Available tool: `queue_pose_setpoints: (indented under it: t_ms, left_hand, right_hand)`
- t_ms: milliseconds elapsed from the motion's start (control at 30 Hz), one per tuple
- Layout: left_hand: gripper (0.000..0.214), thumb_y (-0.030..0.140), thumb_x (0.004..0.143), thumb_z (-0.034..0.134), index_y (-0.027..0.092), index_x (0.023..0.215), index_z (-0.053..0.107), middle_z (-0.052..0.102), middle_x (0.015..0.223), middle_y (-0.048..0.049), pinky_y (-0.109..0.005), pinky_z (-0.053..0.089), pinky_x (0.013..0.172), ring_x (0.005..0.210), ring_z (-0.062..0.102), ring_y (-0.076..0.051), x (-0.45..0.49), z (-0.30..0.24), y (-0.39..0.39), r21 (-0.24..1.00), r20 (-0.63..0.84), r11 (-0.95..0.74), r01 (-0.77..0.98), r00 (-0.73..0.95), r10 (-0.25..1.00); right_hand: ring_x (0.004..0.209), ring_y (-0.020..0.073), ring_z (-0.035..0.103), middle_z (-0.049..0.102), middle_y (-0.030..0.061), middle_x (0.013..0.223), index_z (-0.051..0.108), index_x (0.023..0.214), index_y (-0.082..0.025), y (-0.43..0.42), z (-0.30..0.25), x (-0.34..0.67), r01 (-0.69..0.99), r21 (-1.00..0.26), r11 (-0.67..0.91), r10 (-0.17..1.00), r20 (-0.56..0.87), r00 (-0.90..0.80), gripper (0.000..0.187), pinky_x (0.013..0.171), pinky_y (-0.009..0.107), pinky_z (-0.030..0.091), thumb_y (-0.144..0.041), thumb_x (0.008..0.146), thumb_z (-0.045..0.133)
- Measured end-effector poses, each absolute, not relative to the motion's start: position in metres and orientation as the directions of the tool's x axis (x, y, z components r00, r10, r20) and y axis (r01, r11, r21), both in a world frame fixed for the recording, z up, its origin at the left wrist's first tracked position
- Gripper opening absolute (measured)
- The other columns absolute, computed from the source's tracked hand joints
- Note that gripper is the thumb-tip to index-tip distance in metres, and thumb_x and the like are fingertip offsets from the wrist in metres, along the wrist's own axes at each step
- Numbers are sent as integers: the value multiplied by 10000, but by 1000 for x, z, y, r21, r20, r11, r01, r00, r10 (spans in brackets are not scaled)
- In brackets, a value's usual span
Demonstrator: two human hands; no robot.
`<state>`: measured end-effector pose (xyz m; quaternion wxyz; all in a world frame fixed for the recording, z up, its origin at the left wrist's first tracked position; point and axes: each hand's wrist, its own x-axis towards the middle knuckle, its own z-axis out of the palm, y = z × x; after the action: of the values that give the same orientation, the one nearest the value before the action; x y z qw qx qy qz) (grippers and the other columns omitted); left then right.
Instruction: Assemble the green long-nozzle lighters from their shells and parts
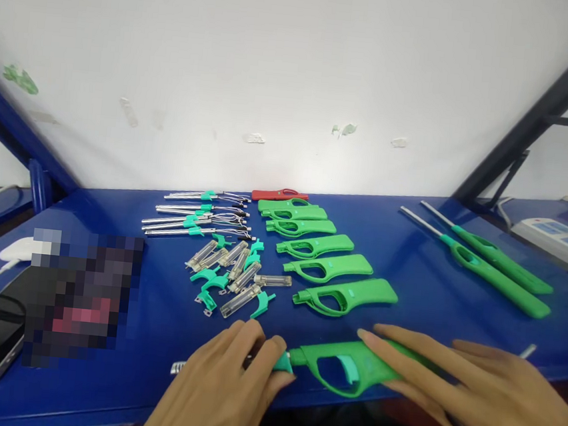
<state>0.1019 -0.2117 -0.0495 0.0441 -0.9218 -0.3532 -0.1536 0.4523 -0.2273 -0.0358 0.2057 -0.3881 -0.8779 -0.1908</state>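
Green casing (372,363) was in my view.
At its tip, left hand (228,375) pinched teal part (284,362); right hand (472,392) spread loosely across it.

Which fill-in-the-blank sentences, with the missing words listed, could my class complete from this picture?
1. Over the wide end of the nearest green casing lies the person's ____ hand.
2. The farthest casing in the row, close to the wall, is coloured ____.
3. As seen in the picture, the metal rods with wires lie to the ____ of that row.
4. The tabletop is coloured ____.

Missing words: right; red; left; blue.
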Motion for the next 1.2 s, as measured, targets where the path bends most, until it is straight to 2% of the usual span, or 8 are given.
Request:
queue_pose_setpoints:
  t_ms: [100,333,533,633,733,833,967,1200]
  left_hand:
    - [323,273,1178,373,257,1292,676,756,1172,-46,-428,693,824,1028,764,-283,101,-56,-210,36,271,-748,662,714,645]
    - [331,186,1157,391,203,1392,624,716,1173,-76,-470,675,899,1033,713,-278,104,-62,-207,80,288,-762,642,717,635]
    - [302,198,1157,410,222,1369,624,672,1217,-85,-342,670,864,1032,727,-219,106,-59,-209,263,354,-723,639,633,688]
    - [287,214,1125,499,259,1372,638,672,1230,-70,-316,667,899,1068,747,-212,108,-56,-211,315,390,-684,657,567,725]
    - [294,184,1105,545,264,1368,650,686,1198,-54,-288,657,907,1047,754,-193,110,-56,-210,361,416,-686,632,549,725]
    - [237,123,1097,558,248,1264,671,687,1119,-36,-246,632,827,953,741,-161,110,-61,-207,411,461,-712,569,544,701]
    - [234,85,1075,589,255,1215,666,680,1130,-28,-227,610,852,975,735,-146,110,-65,-206,481,453,-690,540,521,724]
    - [253,98,1061,619,281,1229,667,674,1120,-7,-217,604,869,984,730,-135,110,-63,-205,519,430,-655,550,494,756]
  right_hand:
    - [548,116,686,854,-10,1241,688,1482,-281,-222,-35,446,681,242,691,551,434,-713,421,497,322,536,-341,1202,379]
    - [684,166,800,836,43,1258,654,1449,-213,-219,-41,430,732,171,660,631,402,-663,482,574,349,607,-473,1200,333]
    - [695,176,802,814,57,1213,657,1421,-227,-216,-39,415,731,111,673,636,417,-649,515,578,361,614,-552,1182,337]
    - [732,181,811,809,59,1177,682,1393,-228,-216,-36,406,726,67,684,640,423,-641,538,589,355,621,-595,1167,359]
    - [763,195,820,808,60,1127,722,1317,-226,-216,-34,397,738,22,675,663,421,-619,485,612,357,627,-533,1178,372]
    - [765,201,818,807,67,1133,735,1279,-225,-216,-35,393,752,-21,659,690,415,-593,431,619,355,623,-486,1176,407]
    - [716,187,812,822,48,1095,718,1239,-222,-213,-40,391,745,-15,667,662,469,-584,428,583,346,603,-510,1177,407]
    - [700,151,810,833,11,1023,685,1194,-227,-210,-45,390,742,2,671,611,564,-555,352,602,310,588,-486,1172,448]
